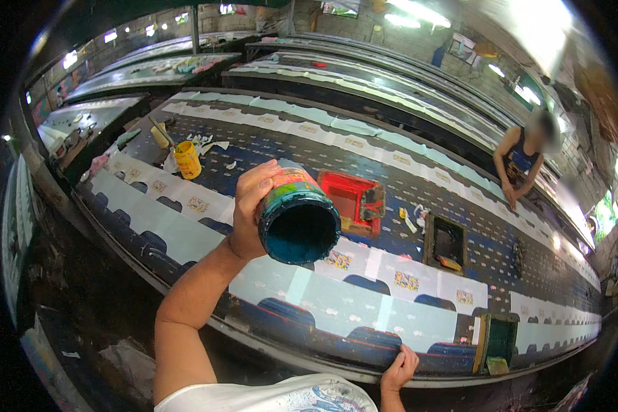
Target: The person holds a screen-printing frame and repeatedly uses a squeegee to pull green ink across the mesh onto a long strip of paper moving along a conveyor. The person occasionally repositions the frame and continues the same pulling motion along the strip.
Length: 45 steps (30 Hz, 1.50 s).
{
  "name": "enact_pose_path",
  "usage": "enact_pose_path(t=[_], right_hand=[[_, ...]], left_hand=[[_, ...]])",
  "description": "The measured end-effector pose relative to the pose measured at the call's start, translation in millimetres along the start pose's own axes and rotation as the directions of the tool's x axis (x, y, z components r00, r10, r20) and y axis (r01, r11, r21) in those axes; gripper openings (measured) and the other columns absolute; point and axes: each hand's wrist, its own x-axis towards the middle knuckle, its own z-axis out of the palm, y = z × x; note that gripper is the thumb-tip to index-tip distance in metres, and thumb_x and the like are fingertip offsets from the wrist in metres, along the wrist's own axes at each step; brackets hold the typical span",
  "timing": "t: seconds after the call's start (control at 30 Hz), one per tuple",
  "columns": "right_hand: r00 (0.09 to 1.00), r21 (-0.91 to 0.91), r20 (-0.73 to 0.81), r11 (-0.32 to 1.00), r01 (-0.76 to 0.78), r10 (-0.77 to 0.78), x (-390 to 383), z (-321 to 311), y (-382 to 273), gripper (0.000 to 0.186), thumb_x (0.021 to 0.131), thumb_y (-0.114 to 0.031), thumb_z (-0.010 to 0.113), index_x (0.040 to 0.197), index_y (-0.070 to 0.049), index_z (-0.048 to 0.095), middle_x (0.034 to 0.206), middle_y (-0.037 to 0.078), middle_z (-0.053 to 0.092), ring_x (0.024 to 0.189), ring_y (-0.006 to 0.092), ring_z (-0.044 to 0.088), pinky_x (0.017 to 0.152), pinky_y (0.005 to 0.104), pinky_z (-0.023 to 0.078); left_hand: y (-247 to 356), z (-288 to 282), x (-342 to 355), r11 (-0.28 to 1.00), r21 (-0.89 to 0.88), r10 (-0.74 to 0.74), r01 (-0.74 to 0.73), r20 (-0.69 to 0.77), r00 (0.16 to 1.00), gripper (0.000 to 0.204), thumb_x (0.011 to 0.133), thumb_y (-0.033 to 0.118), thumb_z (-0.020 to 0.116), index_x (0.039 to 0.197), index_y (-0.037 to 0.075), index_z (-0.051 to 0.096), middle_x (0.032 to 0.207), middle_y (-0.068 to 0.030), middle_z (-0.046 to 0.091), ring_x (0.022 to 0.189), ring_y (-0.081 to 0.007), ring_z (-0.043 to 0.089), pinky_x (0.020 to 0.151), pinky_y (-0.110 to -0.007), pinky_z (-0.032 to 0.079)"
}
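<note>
Tub [187,161], yellow and paint-smeared, stands toward the far left of the long dark worktop [247,147]. Right of it, the left hand [250,206] has its grip wrapped around the side of a paint can [301,226], lifted above the worktop and tipped so that its open, teal-coated mouth faces the viewer. Behind the can, slightly right, lies a red frame [350,177]. Pale panels [412,316] run along the near side. Next comes the right hand [399,369], fingers bent, at the near edge; I cannot tell whether its grip is closed. Farther right are a dark frame [429,240], then a green one near the edge. At far right, a person [522,161] leans over the worktop.
</note>
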Motion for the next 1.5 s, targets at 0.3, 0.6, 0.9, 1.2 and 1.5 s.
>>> enact_pose_path(t=[0.3, 0.6, 0.9, 1.2, 1.5], right_hand=[[0.995, 0.552, 0.095, 0.834, -0.025, -0.033, -31, -98, 30, 0.019, 0.106, 0.001, 0.066, 0.116, 0.004, 0.081, 0.113, 0.017, 0.082, 0.105, 0.0277, 0.077, 0.096, 0.0377, 0.060], [0.983, 0.435, 0.105, 0.882, -0.181, 0.150, -84, -273, 129, 0.018, 0.107, 0.000, 0.069, 0.121, 0.004, 0.079, 0.107, 0.016, 0.084, 0.099, 0.0237, 0.082, 0.090, 0.0347, 0.064], [0.964, 0.354, -0.086, 0.913, -0.205, 0.250, -64, -338, 197, 0.019, 0.107, -0.001, 0.067, 0.121, 0.002, 0.080, 0.107, 0.015, 0.084, 0.098, 0.0245, 0.083, 0.089, 0.0355, 0.065], [0.996, 0.125, -0.046, 0.990, -0.066, 0.072, -10, -378, 234, 0.020, 0.102, 0.003, 0.071, 0.120, 0.000, 0.080, 0.105, 0.014, 0.084, 0.095, 0.0310, 0.080, 0.084, 0.0411, 0.063], [0.979, 0.104, -0.137, 0.985, -0.135, 0.149, 32, -409, 287, 0.021, 0.100, 0.005, 0.071, 0.119, 0.001, 0.079, 0.103, 0.015, 0.083, 0.090, 0.0301, 0.080, 0.081, 0.0405, 0.062]], left_hand=[[197, 45, 41, 0.977, -0.188, 0.105, -0.099, 0.021, 0.994, 0.108, 0.079, 0.014, 0.104, 0.162, 0.019, 0.034, 0.155, -0.0255, 0.057, 0.143, -0.0418, 0.062, 0.125, -0.057, 0.048], [376, 139, -27, 0.742, -0.415, -0.221, 0.527, 0.591, 0.776, 0.111, 0.061, 0.010, 0.107, 0.156, 0.005, 0.050, 0.146, -0.0143, 0.065, 0.136, -0.0305, 0.067, 0.120, -0.045, 0.051], [460, 266, 0, 0.844, -0.301, -0.054, 0.443, 0.775, 0.630, 0.103, 0.055, 0.017, 0.101, 0.149, 0.003, 0.061, 0.133, -0.0208, 0.071, 0.125, -0.0447, 0.067, 0.111, -0.051, 0.052], [484, 426, 27, 0.911, -0.350, 0.162, 0.219, 0.791, 0.590, 0.091, 0.059, 0.016, 0.091, 0.146, 0.008, 0.064, 0.121, -0.0179, 0.072, 0.111, -0.0441, 0.067, 0.099, -0.053, 0.052], [532, 525, 56, 0.939, -0.342, 0.332, -0.034, 0.876, 0.350, 0.092, 0.061, 0.022, 0.092, 0.148, 0.013, 0.062, 0.121, -0.0133, 0.072, 0.112, -0.0384, 0.068, 0.098, -0.050, 0.054]])
